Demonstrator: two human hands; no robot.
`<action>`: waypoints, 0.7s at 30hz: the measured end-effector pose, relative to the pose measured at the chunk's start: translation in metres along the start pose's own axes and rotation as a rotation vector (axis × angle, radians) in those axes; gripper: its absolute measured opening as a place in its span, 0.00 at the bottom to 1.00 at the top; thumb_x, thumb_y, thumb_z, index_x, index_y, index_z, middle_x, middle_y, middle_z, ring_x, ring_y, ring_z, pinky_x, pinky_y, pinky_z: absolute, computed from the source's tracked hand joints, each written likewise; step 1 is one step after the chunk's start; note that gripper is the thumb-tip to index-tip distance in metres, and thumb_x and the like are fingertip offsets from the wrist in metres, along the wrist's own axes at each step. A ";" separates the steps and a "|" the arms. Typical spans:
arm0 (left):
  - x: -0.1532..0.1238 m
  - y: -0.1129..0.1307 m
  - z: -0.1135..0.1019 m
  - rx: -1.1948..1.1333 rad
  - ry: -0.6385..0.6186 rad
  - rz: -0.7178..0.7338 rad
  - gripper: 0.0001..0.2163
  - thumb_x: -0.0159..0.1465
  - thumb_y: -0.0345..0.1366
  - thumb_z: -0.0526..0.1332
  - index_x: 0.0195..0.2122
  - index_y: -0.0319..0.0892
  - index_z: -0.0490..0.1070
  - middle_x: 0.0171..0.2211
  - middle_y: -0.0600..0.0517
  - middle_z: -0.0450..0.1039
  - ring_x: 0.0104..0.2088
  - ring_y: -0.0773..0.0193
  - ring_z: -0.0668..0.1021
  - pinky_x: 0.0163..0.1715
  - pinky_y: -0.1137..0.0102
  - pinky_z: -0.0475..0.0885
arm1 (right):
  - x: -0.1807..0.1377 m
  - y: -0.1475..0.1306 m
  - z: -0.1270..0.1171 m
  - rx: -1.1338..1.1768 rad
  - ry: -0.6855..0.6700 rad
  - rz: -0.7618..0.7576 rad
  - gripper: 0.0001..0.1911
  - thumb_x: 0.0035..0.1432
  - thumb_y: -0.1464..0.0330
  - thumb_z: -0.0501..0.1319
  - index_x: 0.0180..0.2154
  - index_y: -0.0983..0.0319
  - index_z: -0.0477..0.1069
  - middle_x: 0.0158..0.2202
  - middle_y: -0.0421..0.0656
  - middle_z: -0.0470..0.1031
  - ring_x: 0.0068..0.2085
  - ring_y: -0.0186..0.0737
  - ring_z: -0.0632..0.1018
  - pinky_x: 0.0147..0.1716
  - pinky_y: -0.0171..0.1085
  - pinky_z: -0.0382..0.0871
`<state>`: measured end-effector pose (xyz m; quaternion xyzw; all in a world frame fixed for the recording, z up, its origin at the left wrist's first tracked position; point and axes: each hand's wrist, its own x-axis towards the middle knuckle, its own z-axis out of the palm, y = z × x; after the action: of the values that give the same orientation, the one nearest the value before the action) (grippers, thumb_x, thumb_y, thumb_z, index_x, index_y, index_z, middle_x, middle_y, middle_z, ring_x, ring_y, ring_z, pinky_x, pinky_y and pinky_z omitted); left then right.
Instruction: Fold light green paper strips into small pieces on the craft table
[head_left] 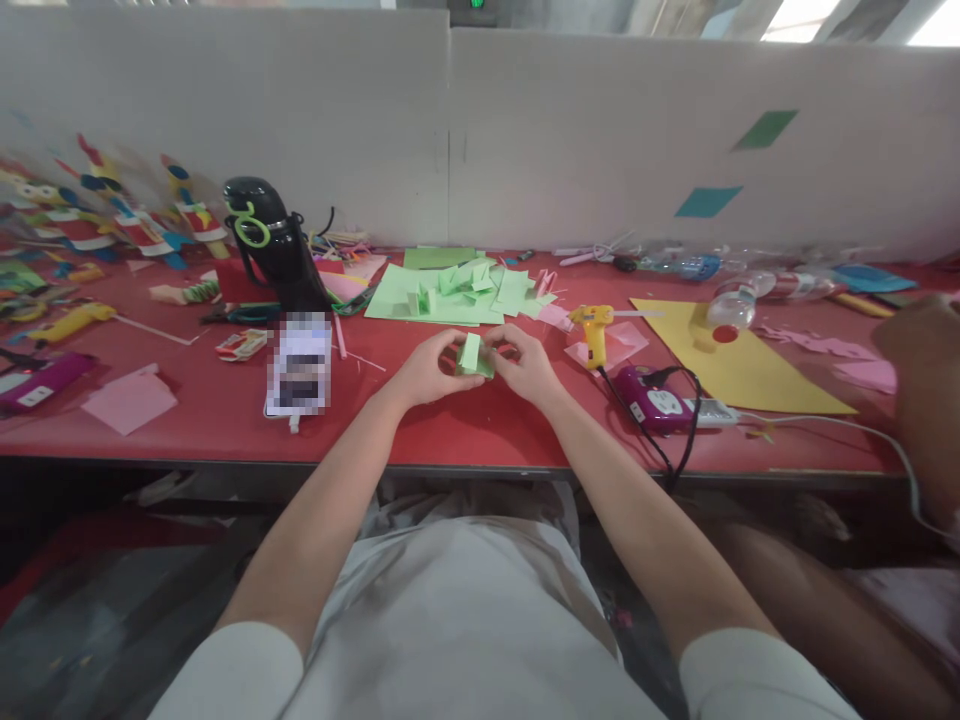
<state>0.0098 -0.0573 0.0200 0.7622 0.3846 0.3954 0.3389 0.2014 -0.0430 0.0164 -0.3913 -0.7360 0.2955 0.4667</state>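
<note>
Between my two hands, just above the red table, is a small folded piece of light green paper. My left hand grips its left side, with the thumb below and the fingers curled behind. On its right side, the fingertips of my right hand are pinched against the paper's edge. Right behind my hands, several folded green paper pieces lie on flat green sheets. A yellow hot glue gun rests to the right of my right hand on pink paper.
A phone and a black bottle stand left of my hands. To the right are a purple power strip with cords, a yellow sheet and plastic bottles. Another person's arm reaches in at the far right.
</note>
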 end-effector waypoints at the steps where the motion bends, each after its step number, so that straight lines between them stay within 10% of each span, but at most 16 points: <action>1: 0.000 -0.001 0.000 0.001 0.021 -0.006 0.22 0.54 0.43 0.71 0.46 0.41 0.68 0.45 0.45 0.75 0.40 0.61 0.78 0.37 0.67 0.74 | 0.000 0.000 0.000 0.015 0.022 0.023 0.10 0.56 0.61 0.61 0.37 0.61 0.70 0.39 0.45 0.75 0.39 0.38 0.75 0.36 0.36 0.69; 6: 0.001 -0.006 0.002 0.126 0.155 0.046 0.24 0.51 0.39 0.72 0.47 0.43 0.67 0.46 0.46 0.73 0.41 0.62 0.77 0.39 0.67 0.74 | 0.001 0.001 0.002 0.043 0.068 0.141 0.13 0.54 0.58 0.63 0.31 0.62 0.70 0.30 0.43 0.74 0.32 0.36 0.73 0.34 0.36 0.68; 15: -0.003 -0.002 0.000 0.044 -0.045 0.077 0.28 0.52 0.35 0.70 0.54 0.46 0.64 0.55 0.45 0.68 0.52 0.56 0.75 0.51 0.61 0.72 | 0.003 0.011 0.001 -0.002 0.082 0.099 0.09 0.55 0.64 0.58 0.30 0.63 0.73 0.29 0.43 0.75 0.31 0.37 0.74 0.33 0.36 0.67; 21: 0.001 0.004 -0.007 -0.112 0.008 -0.019 0.09 0.61 0.34 0.58 0.40 0.42 0.75 0.51 0.45 0.75 0.53 0.56 0.76 0.54 0.60 0.70 | 0.001 0.007 -0.002 -0.072 0.071 0.041 0.09 0.56 0.65 0.58 0.32 0.62 0.75 0.31 0.44 0.77 0.32 0.38 0.75 0.33 0.36 0.67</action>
<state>0.0053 -0.0566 0.0267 0.7369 0.3702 0.4160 0.3833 0.2053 -0.0384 0.0118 -0.4331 -0.7210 0.2641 0.4721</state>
